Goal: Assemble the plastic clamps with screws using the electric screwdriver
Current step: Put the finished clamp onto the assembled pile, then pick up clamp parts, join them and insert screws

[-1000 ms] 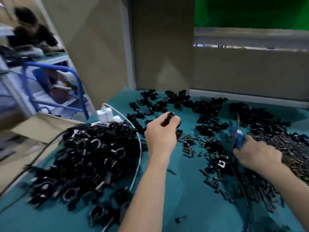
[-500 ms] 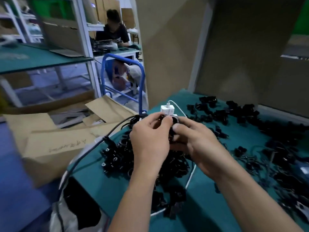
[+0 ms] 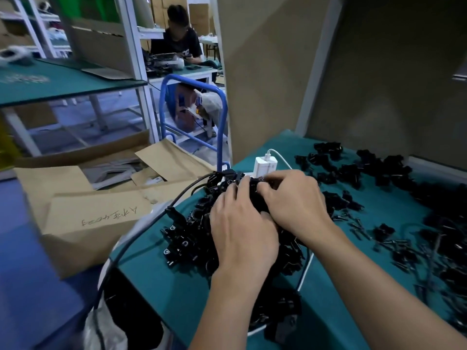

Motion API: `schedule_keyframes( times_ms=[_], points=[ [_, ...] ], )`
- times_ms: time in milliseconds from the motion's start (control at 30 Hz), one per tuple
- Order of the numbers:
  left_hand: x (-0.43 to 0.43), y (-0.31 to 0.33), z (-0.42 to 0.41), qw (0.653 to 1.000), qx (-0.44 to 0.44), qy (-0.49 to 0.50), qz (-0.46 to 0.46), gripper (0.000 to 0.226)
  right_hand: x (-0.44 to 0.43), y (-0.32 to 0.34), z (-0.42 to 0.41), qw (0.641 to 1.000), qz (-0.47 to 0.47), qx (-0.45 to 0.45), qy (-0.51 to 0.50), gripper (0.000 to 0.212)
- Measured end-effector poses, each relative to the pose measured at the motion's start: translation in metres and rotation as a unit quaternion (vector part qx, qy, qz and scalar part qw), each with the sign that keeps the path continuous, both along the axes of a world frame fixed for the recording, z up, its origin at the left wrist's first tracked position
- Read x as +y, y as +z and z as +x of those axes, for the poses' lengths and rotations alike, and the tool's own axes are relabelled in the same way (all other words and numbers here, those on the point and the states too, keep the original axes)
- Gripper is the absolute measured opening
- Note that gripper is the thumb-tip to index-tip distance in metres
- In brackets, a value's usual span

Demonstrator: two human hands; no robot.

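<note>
A heap of black plastic clamps (image 3: 187,238) lies at the left corner of the teal table (image 3: 177,296). My left hand (image 3: 242,231) and my right hand (image 3: 293,205) lie side by side on top of the heap. The fingers of both curl down around a black clamp (image 3: 252,185) between the fingertips; most of it is hidden. Loose screws (image 3: 358,223) are scattered to the right of my right wrist. More black clamp parts (image 3: 353,170) spread along the back and right, blurred. I cannot make out the electric screwdriver.
A white charger (image 3: 265,165) stands just behind my hands, with a white cable (image 3: 305,271) running under the heap. A black cable (image 3: 141,236) hangs over the table's left edge. Open cardboard boxes (image 3: 96,215) and a blue trolley handle (image 3: 192,84) are left of it. A person (image 3: 180,39) sits at a far bench.
My right hand left the blue tool on the right and joined the left hand at the clamp. Both hands have sunk onto the left heap. The view swung left.
</note>
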State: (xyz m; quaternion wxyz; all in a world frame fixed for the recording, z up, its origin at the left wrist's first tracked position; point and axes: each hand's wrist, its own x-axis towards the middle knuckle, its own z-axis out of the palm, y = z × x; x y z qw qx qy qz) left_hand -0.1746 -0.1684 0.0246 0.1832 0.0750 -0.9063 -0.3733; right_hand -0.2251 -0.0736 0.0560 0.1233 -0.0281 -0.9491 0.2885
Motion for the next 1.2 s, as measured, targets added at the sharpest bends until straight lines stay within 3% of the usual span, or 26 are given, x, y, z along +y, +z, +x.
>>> schedule_keyframes(
  times_ms=[200,400,500,567,667,867,933,1033,1100,1200],
  points=[
    [0.006,-0.005,0.003,1.000,0.014,0.010,0.026,0.068,0.043,-0.010,0.019,0.996,-0.070,0.054,0.020,0.019],
    [0.018,-0.001,0.014,0.996,0.078,0.043,0.009,0.059,0.114,-0.026,0.041,0.995,-0.095,0.025,-0.036,0.023],
    [0.044,0.005,0.018,0.989,0.144,0.012,0.008,0.052,0.157,-0.039,0.040,0.993,-0.036,-0.034,-0.103,0.026],
    [0.069,0.007,0.018,0.987,0.158,-0.044,0.001,0.048,0.184,-0.048,0.035,0.983,0.050,-0.113,-0.133,0.047],
    [0.109,0.006,0.013,0.983,0.106,-0.146,-0.038,0.046,0.210,-0.060,0.033,0.950,0.188,-0.202,-0.148,0.076],
    [0.180,-0.016,-0.012,0.959,-0.062,-0.268,-0.068,0.054,0.230,-0.068,0.045,0.942,0.254,-0.199,-0.094,0.045],
    [0.198,-0.026,-0.023,0.951,-0.118,-0.281,-0.056,0.062,0.234,-0.068,0.047,0.945,0.250,-0.189,-0.091,0.047],
    [0.218,-0.041,-0.036,0.938,-0.189,-0.290,-0.005,0.081,0.240,-0.068,0.046,0.972,0.155,-0.135,-0.110,0.047],
    [0.228,-0.048,-0.045,0.937,-0.193,-0.290,0.016,0.084,0.249,-0.065,0.036,0.983,0.102,-0.089,-0.126,0.045],
    [0.235,-0.052,-0.065,0.954,-0.145,-0.261,0.041,0.073,0.265,-0.055,0.008,0.983,0.105,-0.073,-0.134,0.052]
  ],
)
